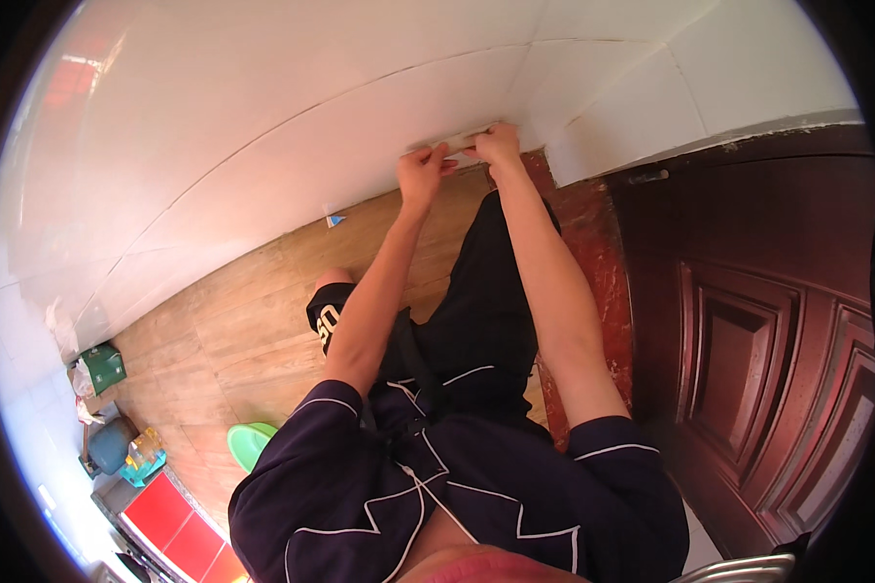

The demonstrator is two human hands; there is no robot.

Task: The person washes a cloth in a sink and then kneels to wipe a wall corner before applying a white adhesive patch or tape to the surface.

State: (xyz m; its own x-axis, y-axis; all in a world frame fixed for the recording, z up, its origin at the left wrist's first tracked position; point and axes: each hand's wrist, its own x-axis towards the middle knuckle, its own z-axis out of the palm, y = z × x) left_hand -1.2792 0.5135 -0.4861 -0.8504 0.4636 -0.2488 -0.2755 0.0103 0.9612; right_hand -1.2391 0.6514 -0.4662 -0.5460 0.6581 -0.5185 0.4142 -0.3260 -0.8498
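Note:
Both my arms reach forward to the low part of the pale tiled wall [311, 126], near the corner by the door. Between the hands a thin, light-coloured strip [465, 143] runs along the wall; what kind of thing it is I cannot make out. My left hand [423, 177] is closed with its fingertips on the strip's left part. Its right part is pinched by my right hand [497, 148], whose fingers are bent round the end and partly hide it.
A dark red panelled door [749, 360] stands close on the right, above a worn red sill [593, 262]. A small blue-and-white scrap [335, 221] lies on the wood-look floor [224, 330] by the wall. At the left are a green basin [250, 445], a green box [104, 369] and bottles [146, 447].

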